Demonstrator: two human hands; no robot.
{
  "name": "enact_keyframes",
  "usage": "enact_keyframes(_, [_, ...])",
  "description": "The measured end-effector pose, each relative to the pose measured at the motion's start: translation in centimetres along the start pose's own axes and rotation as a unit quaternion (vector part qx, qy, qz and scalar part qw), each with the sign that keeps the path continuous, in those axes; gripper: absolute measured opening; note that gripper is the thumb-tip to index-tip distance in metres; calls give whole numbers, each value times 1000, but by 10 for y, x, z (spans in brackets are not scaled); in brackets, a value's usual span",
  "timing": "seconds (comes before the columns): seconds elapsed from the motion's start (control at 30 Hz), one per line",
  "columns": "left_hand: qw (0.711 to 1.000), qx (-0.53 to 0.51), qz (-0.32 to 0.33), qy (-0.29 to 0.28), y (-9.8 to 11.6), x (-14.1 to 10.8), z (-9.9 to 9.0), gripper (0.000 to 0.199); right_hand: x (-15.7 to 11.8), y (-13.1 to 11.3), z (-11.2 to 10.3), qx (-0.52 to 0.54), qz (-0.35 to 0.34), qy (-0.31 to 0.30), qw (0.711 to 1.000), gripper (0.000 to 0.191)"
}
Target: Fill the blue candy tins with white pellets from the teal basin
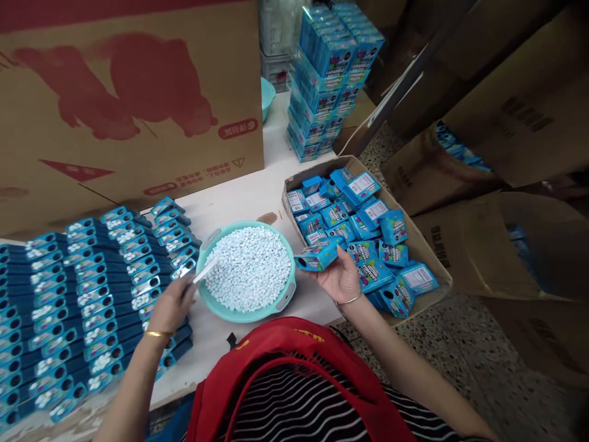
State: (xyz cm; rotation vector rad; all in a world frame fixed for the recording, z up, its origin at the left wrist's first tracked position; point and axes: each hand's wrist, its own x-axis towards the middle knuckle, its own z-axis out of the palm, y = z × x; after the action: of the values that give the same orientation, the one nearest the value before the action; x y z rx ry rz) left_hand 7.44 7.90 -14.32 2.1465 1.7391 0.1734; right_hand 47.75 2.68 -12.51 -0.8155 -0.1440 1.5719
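My left hand (171, 305) is closed around a white spoon (206, 269), whose far end reaches over the small pale-blue candies (248, 267). These candies fill a turquoise basin (246, 317) with two handle slots. At the basin's right rim, my right hand (339, 279) grips a small blue candy box (317, 255), tilted with its dark round hole toward the basin. Rows of blue boxes (99, 294) stand to the left of my left hand, many showing white candies in their openings. The spoon's tip is hard to make out against the candies.
A shallow cardboard carton (426, 248) of loose blue boxes lies right of the basin. Behind it rises a stack of wrapped blue packs (322, 86). One large cardboard box (138, 92) blocks the back left. More cartons (460, 233) stand on the speckled floor (460, 344).
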Motion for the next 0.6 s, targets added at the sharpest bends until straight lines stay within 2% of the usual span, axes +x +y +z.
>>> enact_keyframes(0.07, [994,3,61,-93,16,-17,3,34,-5,8,0,46,45,-7,998,41])
enact_keyframes(0.1, [989,21,69,-129,25,-24,7,30,-9,13,0,57,64,-7,996,42])
enact_keyframes(0.23, [975,103,0,-198,64,-33,37,19,-30,32,6,60,158,14,986,57])
enact_keyframes(0.33, [974,96,-42,-199,88,-22,66,17,-45,44,8,40,218,21,975,57])
enact_keyframes(0.43, [978,72,-49,-187,97,-11,87,16,-53,48,-2,5,238,-2,971,49])
enact_keyframes(0.6, [985,13,-37,-169,86,-14,94,19,-55,30,-42,-51,250,-7,967,56])
